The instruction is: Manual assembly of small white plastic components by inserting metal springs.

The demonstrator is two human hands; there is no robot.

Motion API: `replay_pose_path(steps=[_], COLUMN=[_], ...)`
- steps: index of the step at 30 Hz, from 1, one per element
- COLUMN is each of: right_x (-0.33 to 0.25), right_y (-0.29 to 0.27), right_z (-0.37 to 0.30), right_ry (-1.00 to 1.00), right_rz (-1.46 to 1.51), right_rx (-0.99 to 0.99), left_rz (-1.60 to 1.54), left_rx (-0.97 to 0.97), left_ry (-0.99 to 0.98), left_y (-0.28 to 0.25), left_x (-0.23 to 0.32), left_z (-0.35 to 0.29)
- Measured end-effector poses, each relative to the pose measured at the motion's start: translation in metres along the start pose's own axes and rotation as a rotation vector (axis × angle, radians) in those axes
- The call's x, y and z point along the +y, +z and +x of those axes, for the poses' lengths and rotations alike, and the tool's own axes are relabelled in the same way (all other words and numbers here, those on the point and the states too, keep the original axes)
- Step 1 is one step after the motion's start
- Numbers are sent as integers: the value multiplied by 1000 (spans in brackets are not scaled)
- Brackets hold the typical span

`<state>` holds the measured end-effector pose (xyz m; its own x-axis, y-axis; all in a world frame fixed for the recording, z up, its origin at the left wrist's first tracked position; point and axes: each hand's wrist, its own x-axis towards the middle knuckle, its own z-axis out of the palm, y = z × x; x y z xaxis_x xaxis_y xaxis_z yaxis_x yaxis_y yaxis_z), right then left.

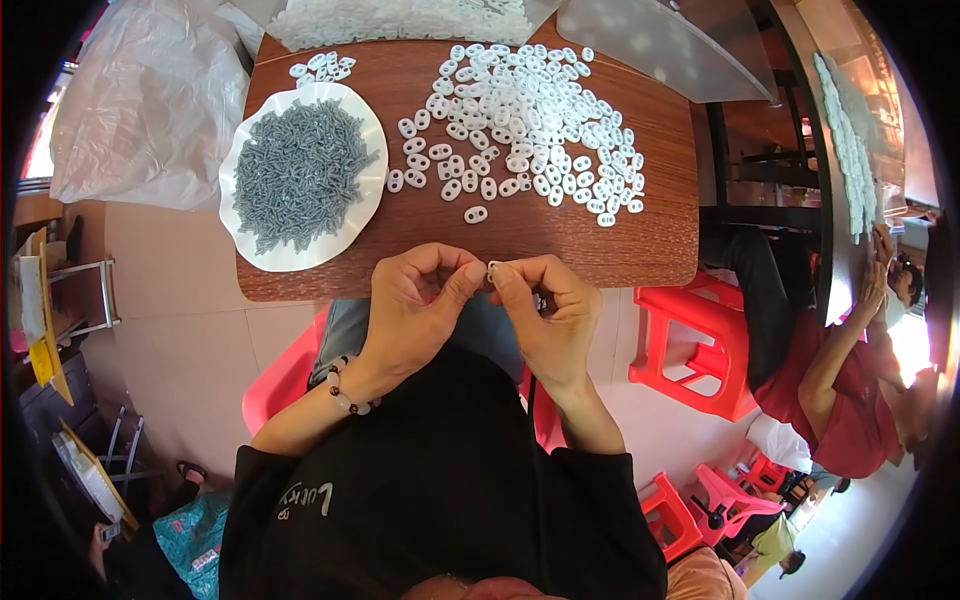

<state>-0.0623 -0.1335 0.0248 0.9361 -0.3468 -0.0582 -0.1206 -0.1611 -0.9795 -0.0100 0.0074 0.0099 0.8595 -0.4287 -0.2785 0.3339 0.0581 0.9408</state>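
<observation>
Shows, leftmost, a crumpled translucent plastic bag [150, 110] beside the left edge of the wood-grain table [665, 245]. Has at that edge a scalloped white plate [377, 165], heaped with short grey rods [300, 175]; beyond it, toward the far left corner, a small cluster of white two-hole ovals [322, 68]. Holds the left hand [410, 308], with a beaded bracelet [333, 377] at the wrist, over the near edge, thumb and index together at the tips. Has a lone white oval [476, 214] just beyond those fingertips, long axis roughly along the near edge, slightly nearer the left hand. Pinches a pinched white oval [492, 271] between both hands' fingertips, at mid near edge, long axis apparently running near to far; cannot tell, for the covering fingers, about any rod in it. Holds the right hand [550, 318] opposite, thumb and index clamped on that oval. Spreads beyond, from the far edge toward the right edge, a loose heap of white ovals [540, 120].
</observation>
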Motion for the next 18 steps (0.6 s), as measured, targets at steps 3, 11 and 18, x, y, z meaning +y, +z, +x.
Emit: replay_pose_path(steps=[3, 11, 18], right_x=[-1, -2, -1], right_y=[0, -1, -2], right_z=[1, 4, 6], right_ry=[17, 53, 57], right_rz=[5, 77, 108], right_rx=[-17, -22, -6], left_rz=[-41, -132, -202], left_rx=[-5, -21, -42], left_ry=[-5, 3, -108], left_y=[0, -2, -10], left_x=[1, -2, 0], left_z=[0, 2, 4])
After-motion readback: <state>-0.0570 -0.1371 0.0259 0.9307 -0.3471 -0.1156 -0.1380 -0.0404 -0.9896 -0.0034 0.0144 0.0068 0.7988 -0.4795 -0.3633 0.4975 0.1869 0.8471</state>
